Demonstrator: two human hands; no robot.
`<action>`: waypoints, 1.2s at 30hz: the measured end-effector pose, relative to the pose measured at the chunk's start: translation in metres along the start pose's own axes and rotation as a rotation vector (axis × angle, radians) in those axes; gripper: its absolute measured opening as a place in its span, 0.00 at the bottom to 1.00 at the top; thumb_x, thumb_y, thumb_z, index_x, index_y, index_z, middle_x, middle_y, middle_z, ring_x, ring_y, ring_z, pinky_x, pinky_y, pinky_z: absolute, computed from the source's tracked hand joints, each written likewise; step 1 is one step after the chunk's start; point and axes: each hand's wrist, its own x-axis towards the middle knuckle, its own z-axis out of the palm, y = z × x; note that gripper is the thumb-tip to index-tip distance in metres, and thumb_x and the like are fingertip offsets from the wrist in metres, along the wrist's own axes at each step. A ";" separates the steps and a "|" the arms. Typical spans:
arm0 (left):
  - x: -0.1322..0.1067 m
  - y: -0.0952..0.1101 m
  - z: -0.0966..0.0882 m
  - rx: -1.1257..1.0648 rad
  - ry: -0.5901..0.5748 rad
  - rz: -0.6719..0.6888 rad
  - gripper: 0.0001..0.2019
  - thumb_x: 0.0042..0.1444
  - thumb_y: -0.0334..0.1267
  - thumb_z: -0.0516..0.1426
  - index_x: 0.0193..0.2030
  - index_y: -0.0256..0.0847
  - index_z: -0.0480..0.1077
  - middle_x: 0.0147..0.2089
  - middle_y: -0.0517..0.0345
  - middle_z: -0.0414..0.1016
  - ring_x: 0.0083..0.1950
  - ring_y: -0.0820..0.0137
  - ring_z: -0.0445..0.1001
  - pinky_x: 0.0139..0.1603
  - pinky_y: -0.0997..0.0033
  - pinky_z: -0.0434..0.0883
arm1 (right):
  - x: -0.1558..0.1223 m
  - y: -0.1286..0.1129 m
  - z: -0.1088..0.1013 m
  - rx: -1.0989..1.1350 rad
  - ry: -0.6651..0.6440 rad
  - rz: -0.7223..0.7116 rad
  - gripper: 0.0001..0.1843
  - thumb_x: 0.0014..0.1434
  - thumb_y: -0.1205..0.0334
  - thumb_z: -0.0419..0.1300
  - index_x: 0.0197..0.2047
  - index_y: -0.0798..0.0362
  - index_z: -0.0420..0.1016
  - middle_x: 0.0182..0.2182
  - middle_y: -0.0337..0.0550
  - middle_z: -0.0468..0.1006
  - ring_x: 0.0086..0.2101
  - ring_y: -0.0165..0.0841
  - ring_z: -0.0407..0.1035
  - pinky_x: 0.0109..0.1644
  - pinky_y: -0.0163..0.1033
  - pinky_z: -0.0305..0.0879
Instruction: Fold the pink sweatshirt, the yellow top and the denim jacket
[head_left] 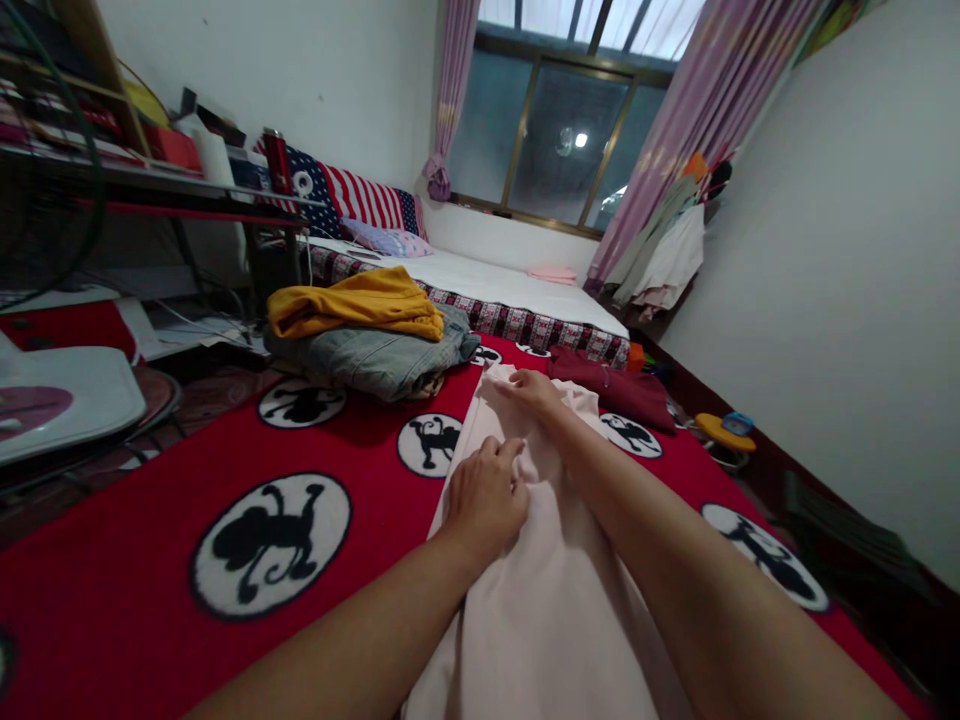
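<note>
A long pale pink garment (555, 600) lies stretched away from me over a red blanket (360, 560) with round monkey prints. Its far end has a gathered, ruffled edge; I cannot tell what kind of garment it is. My left hand (487, 495) rests midway along it, fingers curled around a bunched fold. Farther off, my right hand (536, 390) reaches across to the far end, with its fingers closed on the cloth near the edge. The fingertips of the right hand are partly hidden.
Left of the garment sits a pile of folded clothes, mustard yellow (356, 305) over faded denim (390, 350). A maroon folded garment (615, 385) lies at the far right. Behind is a white-topped bed (480, 275); a desk (202, 200) and white chair (67, 390) stand left, a yellow stool (724, 432) right.
</note>
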 end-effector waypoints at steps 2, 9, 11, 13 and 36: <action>0.000 0.000 0.000 -0.019 0.002 -0.002 0.22 0.54 0.32 0.54 0.57 0.47 0.67 0.47 0.54 0.71 0.46 0.63 0.73 0.47 0.65 0.69 | 0.008 -0.003 0.003 -0.010 0.019 0.041 0.28 0.63 0.43 0.51 0.41 0.59 0.80 0.35 0.52 0.81 0.35 0.36 0.74 0.35 0.33 0.62; 0.001 0.001 -0.001 -0.043 -0.022 -0.025 0.21 0.55 0.32 0.54 0.56 0.48 0.67 0.48 0.54 0.71 0.47 0.63 0.73 0.47 0.66 0.69 | 0.024 -0.020 0.008 -0.065 -0.030 -0.234 0.25 0.55 0.67 0.59 0.56 0.42 0.74 0.41 0.39 0.81 0.40 0.33 0.73 0.42 0.32 0.63; 0.001 0.001 -0.002 -0.034 -0.028 -0.037 0.21 0.55 0.32 0.54 0.56 0.49 0.67 0.48 0.55 0.71 0.46 0.62 0.74 0.46 0.65 0.69 | 0.026 -0.024 0.008 -0.157 -0.123 -0.328 0.26 0.54 0.69 0.60 0.56 0.40 0.75 0.42 0.41 0.81 0.43 0.36 0.73 0.45 0.34 0.64; 0.001 0.002 -0.001 -0.027 -0.037 -0.061 0.22 0.55 0.33 0.54 0.58 0.49 0.65 0.49 0.54 0.70 0.45 0.62 0.74 0.46 0.65 0.69 | 0.030 -0.027 0.007 -0.204 -0.196 -0.314 0.21 0.52 0.68 0.63 0.49 0.43 0.79 0.43 0.42 0.81 0.46 0.39 0.72 0.47 0.36 0.65; 0.004 -0.013 0.008 -0.316 0.166 -0.040 0.19 0.51 0.19 0.52 0.38 0.45 0.78 0.59 0.52 0.61 0.58 0.63 0.69 0.60 0.62 0.69 | 0.021 -0.005 0.015 0.134 -0.153 -0.107 0.22 0.49 0.73 0.63 0.49 0.52 0.76 0.38 0.41 0.81 0.36 0.32 0.74 0.42 0.33 0.68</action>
